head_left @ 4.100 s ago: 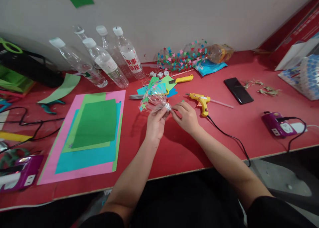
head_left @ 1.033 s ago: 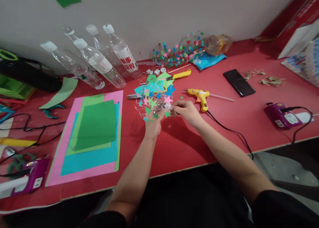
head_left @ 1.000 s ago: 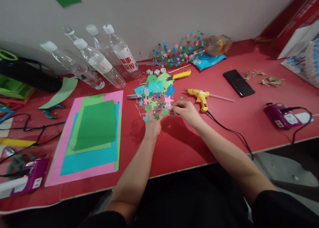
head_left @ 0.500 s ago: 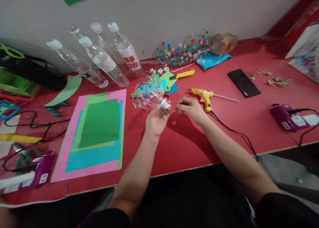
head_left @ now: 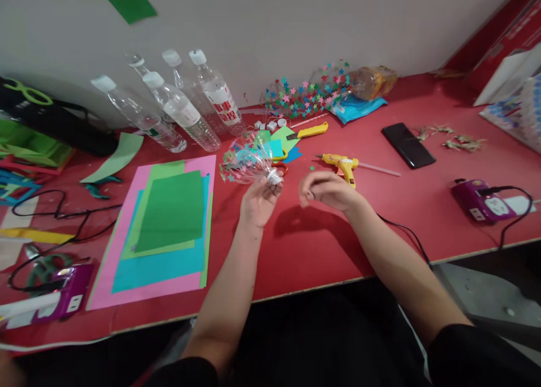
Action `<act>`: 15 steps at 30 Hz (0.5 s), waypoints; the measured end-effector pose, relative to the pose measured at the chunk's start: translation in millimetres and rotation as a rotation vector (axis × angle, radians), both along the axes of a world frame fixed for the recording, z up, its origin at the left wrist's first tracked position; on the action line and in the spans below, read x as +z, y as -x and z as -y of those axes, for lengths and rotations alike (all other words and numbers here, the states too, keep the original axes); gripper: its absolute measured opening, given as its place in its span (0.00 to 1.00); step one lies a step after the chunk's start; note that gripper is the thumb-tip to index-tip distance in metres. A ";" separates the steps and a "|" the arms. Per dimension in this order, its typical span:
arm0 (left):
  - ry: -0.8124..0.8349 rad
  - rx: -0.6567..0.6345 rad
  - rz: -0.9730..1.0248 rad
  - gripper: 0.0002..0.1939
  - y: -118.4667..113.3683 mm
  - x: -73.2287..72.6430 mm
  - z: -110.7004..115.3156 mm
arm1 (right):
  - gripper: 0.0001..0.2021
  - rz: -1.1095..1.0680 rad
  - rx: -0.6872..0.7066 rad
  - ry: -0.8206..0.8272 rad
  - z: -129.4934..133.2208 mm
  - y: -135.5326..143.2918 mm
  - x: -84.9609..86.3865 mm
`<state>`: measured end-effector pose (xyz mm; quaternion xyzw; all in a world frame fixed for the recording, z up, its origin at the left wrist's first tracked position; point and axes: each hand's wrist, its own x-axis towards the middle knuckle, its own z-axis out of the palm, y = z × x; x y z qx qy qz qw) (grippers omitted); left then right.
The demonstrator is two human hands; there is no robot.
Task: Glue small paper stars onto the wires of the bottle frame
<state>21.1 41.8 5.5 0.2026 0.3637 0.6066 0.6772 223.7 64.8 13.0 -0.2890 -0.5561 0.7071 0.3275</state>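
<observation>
My left hand [head_left: 261, 198] holds a clear plastic bottle piece [head_left: 245, 160] by its white capped neck [head_left: 274, 177]; colourful stars dot the plastic, which points away to the left. Apart from it, to the right, my right hand [head_left: 323, 190] hovers over the red table [head_left: 313, 252] with curled fingers, thumb and fingertips near each other. Whether anything small sits between them cannot be made out. Just beyond that hand lie a yellow glue gun [head_left: 344, 164] and a tiny green star [head_left: 311, 168]. Scissors with a partly hidden handle [head_left: 281, 155] lie behind the bottle neck.
Clear bottles [head_left: 186, 116] stand at the back left, behind stacked coloured sheets [head_left: 169, 212]. A yellow cutter [head_left: 313, 130], star-covered plastic [head_left: 296, 97] and a blue packet [head_left: 357, 109] lie at the back. A phone [head_left: 408, 145] and purple power socket [head_left: 486, 201] are at right.
My right hand has drawn back slightly from the bottle neck and its fingers have curled differently. A small green star now shows near the glue gun. The view has shifted a little.
</observation>
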 end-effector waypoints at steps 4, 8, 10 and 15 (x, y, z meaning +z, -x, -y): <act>0.020 -0.007 0.040 0.09 -3.2 -2.6 -1.0 | 0.29 0.151 -0.010 -0.209 -4.1 -13.5 3.1; 0.026 -0.002 0.019 0.07 -5.7 -4.0 -2.1 | 0.19 0.774 -0.618 -0.417 -17.9 -18.5 9.8; 0.022 0.002 0.013 0.08 -5.8 -3.9 -2.5 | 0.17 1.171 -0.818 -0.450 -24.8 -29.9 12.2; 0.027 0.015 0.037 0.07 -5.8 -2.6 -3.9 | 0.17 1.474 -0.631 -0.198 -34.8 -66.2 6.8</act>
